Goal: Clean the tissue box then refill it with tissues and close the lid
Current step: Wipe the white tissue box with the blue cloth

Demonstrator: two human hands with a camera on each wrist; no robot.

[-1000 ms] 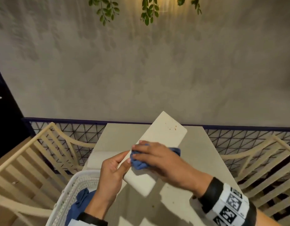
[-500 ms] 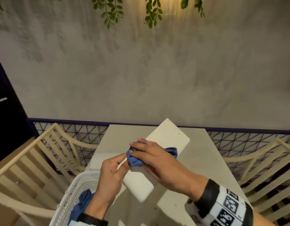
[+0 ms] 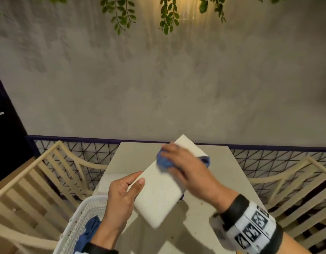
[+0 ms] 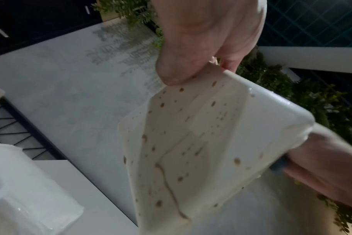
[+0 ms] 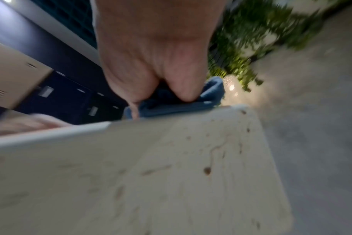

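A white tissue box (image 3: 158, 195) is held tilted above the table. My left hand (image 3: 122, 195) grips its near left edge, thumb on the top face. My right hand (image 3: 178, 160) presses a crumpled blue cloth (image 3: 164, 161) onto the box's far part. In the left wrist view the box (image 4: 191, 143) shows brown spots and a streak, with my left hand (image 4: 191, 47) pinching its edge. In the blurred right wrist view my right hand (image 5: 155, 63) clutches the blue cloth (image 5: 181, 101) above the spotted box (image 5: 151, 174).
A beige table (image 3: 133, 158) stands against a grey wall (image 3: 158, 88). A white basket (image 3: 81, 220) holding blue cloth sits at the near left. A white tissue stack (image 4: 20, 190) lies on the table. Slatted chairs (image 3: 39, 180) flank both sides.
My right hand has slid the blue cloth from the box's middle toward its far end. The left hand keeps its hold on the near edge.
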